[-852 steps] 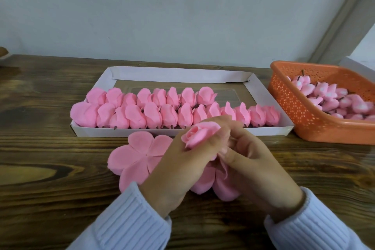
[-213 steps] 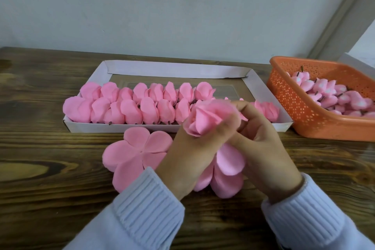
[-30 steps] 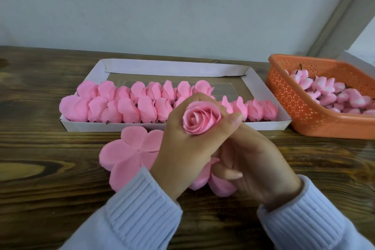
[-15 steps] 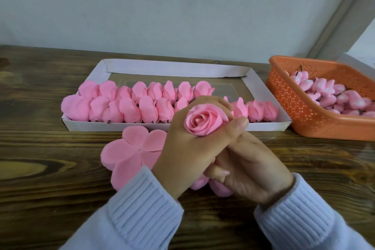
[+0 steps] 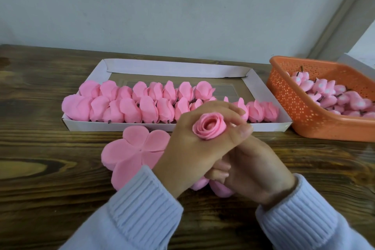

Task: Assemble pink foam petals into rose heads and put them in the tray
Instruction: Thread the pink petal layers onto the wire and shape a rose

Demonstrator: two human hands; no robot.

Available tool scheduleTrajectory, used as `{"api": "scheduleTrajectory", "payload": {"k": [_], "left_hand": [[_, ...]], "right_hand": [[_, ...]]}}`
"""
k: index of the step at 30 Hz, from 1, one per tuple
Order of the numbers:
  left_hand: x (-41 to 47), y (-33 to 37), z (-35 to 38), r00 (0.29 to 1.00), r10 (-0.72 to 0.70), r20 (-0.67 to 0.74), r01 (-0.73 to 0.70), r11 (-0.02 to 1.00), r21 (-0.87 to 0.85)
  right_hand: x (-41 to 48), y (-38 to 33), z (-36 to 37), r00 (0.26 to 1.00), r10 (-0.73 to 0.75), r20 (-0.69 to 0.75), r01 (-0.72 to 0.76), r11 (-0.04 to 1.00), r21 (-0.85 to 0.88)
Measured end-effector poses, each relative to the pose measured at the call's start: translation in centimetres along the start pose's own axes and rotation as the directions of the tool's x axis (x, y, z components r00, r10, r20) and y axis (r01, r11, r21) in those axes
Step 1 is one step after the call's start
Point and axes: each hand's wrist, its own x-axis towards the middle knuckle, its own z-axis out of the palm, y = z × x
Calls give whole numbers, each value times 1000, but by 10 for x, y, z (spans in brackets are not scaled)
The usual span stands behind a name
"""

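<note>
Foam this soft and light should crush easily, so at mid-frame our left hand (image 5: 192, 148) grips the rose head (image 5: 210, 129) round its outer petals, our right hand (image 5: 259, 170) curls beneath, gripping what we cannot tell, the tray (image 5: 269, 127) just behind.

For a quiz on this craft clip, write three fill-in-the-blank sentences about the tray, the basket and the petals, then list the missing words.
The left hand has a rose head in its grip, nearer the camera than the tray, which holds ___ rows of roses.
The perforated basket right of the tray is coloured ___.
The flat petal stack lies on the wooden table, to the ___ of the left hand.
Missing words: two; orange; left.
</note>
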Motion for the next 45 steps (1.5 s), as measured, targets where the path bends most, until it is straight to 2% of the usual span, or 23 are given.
{"api": "scheduleTrajectory", "payload": {"k": [2,8,13,16,19,23,29,31,34,36,41,43,45], "left_hand": [[-1,0,0,1000,-25,8,25,1000,-9],[3,-2,-1,996,72,-51,-72,997,-4],[-1,2,3,995,-95,-19,95,995,-15],[-1,2,3,995,-86,-43,86,996,-10],[2,1,2,995,-9,-102,10,1000,11],[1,0,2,994,-9,-112,13,999,31],[0,5,5,996,-34,-76,37,999,40],[0,6,5,996,-17,-85,22,998,55],[1,6,2,993,-45,-113,49,998,38],[1,7,2,994,-43,-96,44,999,9],[-1,6,3,997,-76,-21,77,997,7],[-1,5,4,997,-75,-25,75,997,-3],[1,4,3,997,-57,-48,55,998,-40]], "right_hand": [[0,0,0,1000,8,-15,-9,999,-44],[-2,-1,-2,999,-36,36,32,994,100],[0,0,1,999,-25,-21,24,999,-34],[0,-1,3,997,-9,-72,2,995,-95],[-2,-3,2,1000,-5,-25,5,1000,-17],[-3,-2,2,1000,-23,-17,25,995,96],[0,-2,9,993,14,-121,-25,995,-95],[-1,-1,8,995,5,-101,-14,996,-86],[-2,-1,4,999,-43,2,43,999,28],[-2,-1,3,999,-49,-23,50,998,49],[0,-2,5,991,20,-131,-41,986,-162],[0,-1,4,988,27,-151,-52,985,-164],[0,0,3,995,19,-100,-29,994,-105]]}}
